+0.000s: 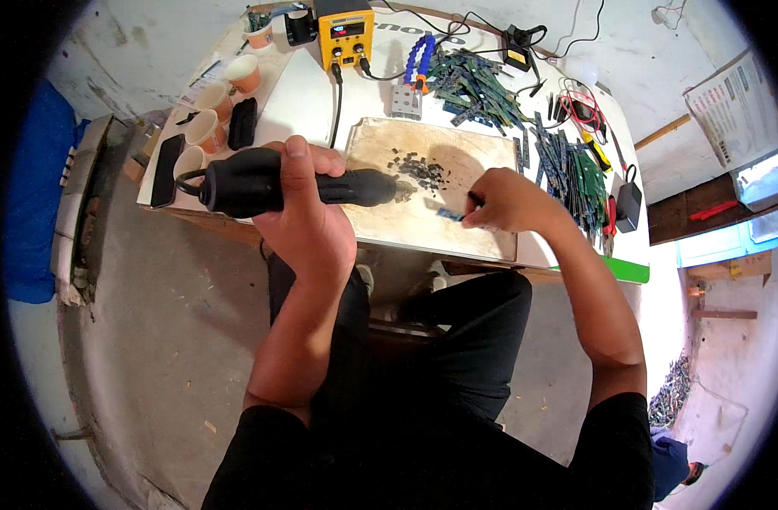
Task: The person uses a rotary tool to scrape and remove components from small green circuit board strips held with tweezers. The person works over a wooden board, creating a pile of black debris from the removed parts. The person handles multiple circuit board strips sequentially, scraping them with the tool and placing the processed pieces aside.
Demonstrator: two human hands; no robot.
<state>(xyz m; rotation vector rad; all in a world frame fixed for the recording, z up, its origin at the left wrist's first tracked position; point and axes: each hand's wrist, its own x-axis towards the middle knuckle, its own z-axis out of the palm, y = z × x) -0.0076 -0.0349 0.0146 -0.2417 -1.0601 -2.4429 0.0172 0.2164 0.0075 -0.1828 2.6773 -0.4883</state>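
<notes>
My left hand (308, 191) is wrapped round a black handheld tool (244, 183), probably a hot-air gun, held level above a stained beige work mat (389, 229). Its front end points right, near my right hand (503, 200), which pinches a short bluish circuit-board strip (448, 212) and something small and dark that I cannot make out. Several small black components (418, 170) lie scattered on the mat behind the strip. A yellow soldering station (346, 34) stands at the back, and heaps of long circuit-board strips (576, 187) lie to the right of the mat.
Paper cups (203, 129) and phone-like black objects (166, 170) line the left. A blue flexible-arm holder (419, 64), cables, pliers (610, 223) and a black adapter (628, 204) sit round the strips. My legs are under the table. A person in blue (669, 467) is at lower right.
</notes>
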